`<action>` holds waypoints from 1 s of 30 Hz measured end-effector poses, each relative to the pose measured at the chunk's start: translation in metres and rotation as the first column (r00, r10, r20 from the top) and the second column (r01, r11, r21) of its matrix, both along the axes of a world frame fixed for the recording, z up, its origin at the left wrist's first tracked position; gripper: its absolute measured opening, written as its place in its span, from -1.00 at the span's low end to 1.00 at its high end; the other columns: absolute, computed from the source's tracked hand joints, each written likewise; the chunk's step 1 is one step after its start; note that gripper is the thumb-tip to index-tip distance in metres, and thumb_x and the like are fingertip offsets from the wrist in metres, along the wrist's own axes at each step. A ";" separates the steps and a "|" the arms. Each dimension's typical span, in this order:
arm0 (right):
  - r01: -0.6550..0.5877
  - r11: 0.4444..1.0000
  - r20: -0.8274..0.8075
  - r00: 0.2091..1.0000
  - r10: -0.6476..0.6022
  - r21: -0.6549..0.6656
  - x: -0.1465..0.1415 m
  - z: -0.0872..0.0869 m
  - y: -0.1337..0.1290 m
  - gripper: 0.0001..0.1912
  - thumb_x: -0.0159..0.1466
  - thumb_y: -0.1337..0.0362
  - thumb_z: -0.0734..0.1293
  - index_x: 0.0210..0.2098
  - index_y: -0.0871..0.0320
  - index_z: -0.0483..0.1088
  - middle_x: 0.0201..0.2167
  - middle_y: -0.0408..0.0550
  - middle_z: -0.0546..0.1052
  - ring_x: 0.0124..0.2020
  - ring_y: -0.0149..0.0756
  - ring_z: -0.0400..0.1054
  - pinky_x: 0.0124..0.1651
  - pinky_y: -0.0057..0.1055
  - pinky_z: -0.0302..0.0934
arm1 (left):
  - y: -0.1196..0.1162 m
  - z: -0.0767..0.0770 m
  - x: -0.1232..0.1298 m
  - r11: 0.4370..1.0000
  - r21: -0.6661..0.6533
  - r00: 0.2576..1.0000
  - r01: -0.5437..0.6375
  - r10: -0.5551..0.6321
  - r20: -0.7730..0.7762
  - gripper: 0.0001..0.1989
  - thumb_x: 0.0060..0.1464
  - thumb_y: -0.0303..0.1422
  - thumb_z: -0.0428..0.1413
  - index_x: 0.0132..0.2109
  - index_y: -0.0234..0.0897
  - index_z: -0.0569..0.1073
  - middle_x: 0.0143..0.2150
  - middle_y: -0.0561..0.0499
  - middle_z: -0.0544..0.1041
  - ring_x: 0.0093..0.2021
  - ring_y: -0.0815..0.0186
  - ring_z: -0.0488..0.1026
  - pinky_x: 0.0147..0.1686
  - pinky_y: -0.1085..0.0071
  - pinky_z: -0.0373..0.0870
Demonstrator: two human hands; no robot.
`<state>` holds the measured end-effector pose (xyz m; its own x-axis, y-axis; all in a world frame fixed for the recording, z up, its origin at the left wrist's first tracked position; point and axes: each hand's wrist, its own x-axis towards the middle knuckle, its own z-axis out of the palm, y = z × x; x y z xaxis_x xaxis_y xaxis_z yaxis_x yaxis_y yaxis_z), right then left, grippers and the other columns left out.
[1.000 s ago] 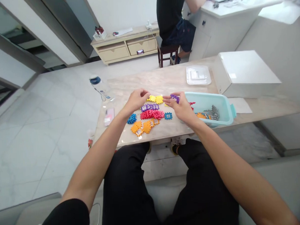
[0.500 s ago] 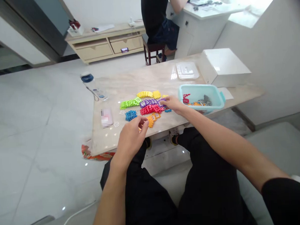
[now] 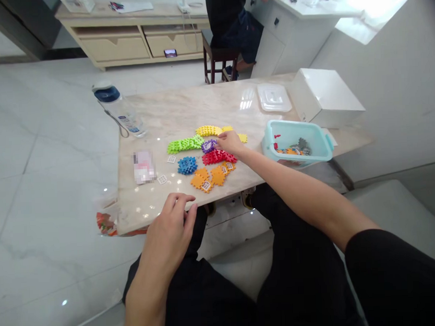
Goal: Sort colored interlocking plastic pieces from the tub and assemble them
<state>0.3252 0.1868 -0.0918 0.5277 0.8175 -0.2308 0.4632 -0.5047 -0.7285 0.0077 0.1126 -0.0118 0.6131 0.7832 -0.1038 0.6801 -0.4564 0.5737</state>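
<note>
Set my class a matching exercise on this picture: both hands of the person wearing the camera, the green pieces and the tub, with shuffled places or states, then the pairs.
Things
1. Left hand
2. Green pieces
3. Right hand
4. Tub

Places or states
A. Has grey pieces inside
B. Fingers at the purple pieces
C. By the table's near edge, apart from the pieces
D. Just beyond the blue pieces

Pairs: 1-C, 2-D, 3-B, 4-A

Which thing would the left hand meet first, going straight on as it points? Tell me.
The left hand would probably meet the orange pieces first; its height is unclear, so it might pass above.
</note>
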 end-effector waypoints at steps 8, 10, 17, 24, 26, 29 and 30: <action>-0.206 0.975 0.252 0.951 0.180 0.081 -0.005 0.037 -0.048 -0.63 0.41 0.50 0.23 0.06 0.23 0.61 0.09 0.13 0.67 0.11 -0.18 0.53 0.20 -0.39 0.29 | 0.002 -0.003 0.015 0.990 0.027 0.990 0.140 -0.140 0.018 -0.60 0.40 0.04 -0.04 0.04 -0.06 0.53 0.09 -0.06 0.58 -0.21 0.15 0.63 -0.21 0.20 0.54; -0.296 0.950 0.287 0.923 0.257 0.100 -0.002 0.043 -0.063 -0.65 0.44 0.46 0.22 -0.01 0.22 0.63 0.02 0.11 0.70 0.05 -0.19 0.54 0.14 -0.40 0.29 | 0.004 -0.005 0.021 0.985 0.027 0.985 0.173 -0.173 0.002 -0.60 0.39 0.04 -0.03 0.04 -0.07 0.53 0.10 -0.07 0.59 -0.21 0.15 0.63 -0.21 0.20 0.55; -0.028 0.977 0.385 0.921 -0.057 0.212 0.066 0.071 -0.127 -0.64 0.54 0.27 0.21 0.19 0.14 0.55 -0.02 0.10 0.69 0.01 -0.11 0.55 0.12 -0.32 0.32 | 0.002 -0.010 0.042 0.979 0.029 0.978 0.204 -0.202 -0.056 -0.58 0.33 0.09 0.02 0.02 -0.07 0.55 0.10 -0.10 0.64 -0.18 0.09 0.65 -0.17 0.17 0.60; 0.222 0.975 0.485 0.850 -0.204 0.021 0.183 0.061 -0.209 -0.62 0.49 0.32 0.30 0.19 0.43 0.51 0.14 0.40 0.60 0.21 0.04 0.50 0.30 -0.18 0.31 | -0.006 0.017 0.109 0.955 -0.006 0.944 0.296 -0.294 -0.147 -0.53 0.34 0.10 0.00 0.04 -0.09 0.58 0.02 -0.10 0.70 -0.11 0.01 0.67 -0.15 0.19 0.56; 0.180 0.978 0.441 0.890 -0.115 -0.109 0.203 0.047 -0.225 -0.64 0.47 0.21 0.39 0.09 0.40 0.58 0.06 0.38 0.64 0.14 0.03 0.54 0.24 -0.22 0.35 | -0.007 0.032 0.150 0.918 0.021 0.908 0.395 -0.387 -0.160 -0.56 0.38 0.05 0.00 0.10 -0.07 0.58 0.06 -0.10 0.70 -0.05 -0.02 0.66 -0.11 0.18 0.53; 0.079 0.957 0.375 0.926 0.033 -0.278 0.219 0.032 -0.230 -0.50 0.36 0.08 0.54 0.12 0.34 0.59 0.09 0.33 0.65 0.15 0.03 0.55 0.17 -0.28 0.38 | -0.014 0.042 0.214 0.858 0.108 0.863 0.503 -0.490 -0.126 -0.63 0.43 -0.05 0.01 0.14 -0.08 0.57 0.12 -0.14 0.68 -0.01 -0.03 0.64 -0.05 0.18 0.49; 0.054 0.948 0.373 0.925 0.071 -0.315 0.222 0.029 -0.227 -0.43 0.30 0.07 0.58 0.15 0.34 0.57 0.13 0.34 0.63 0.16 0.04 0.54 0.17 -0.29 0.39 | -0.019 0.041 0.231 0.843 0.141 0.854 0.519 -0.505 -0.123 -0.65 0.44 -0.08 0.01 0.14 -0.10 0.56 0.11 -0.18 0.68 0.01 -0.05 0.64 -0.05 0.17 0.48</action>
<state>0.5472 -0.0401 -0.0625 0.6194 0.7401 -0.2621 0.6747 -0.6724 -0.3044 0.2390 0.0939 0.0287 0.9266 0.3700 -0.0671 0.3631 -0.8341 0.4152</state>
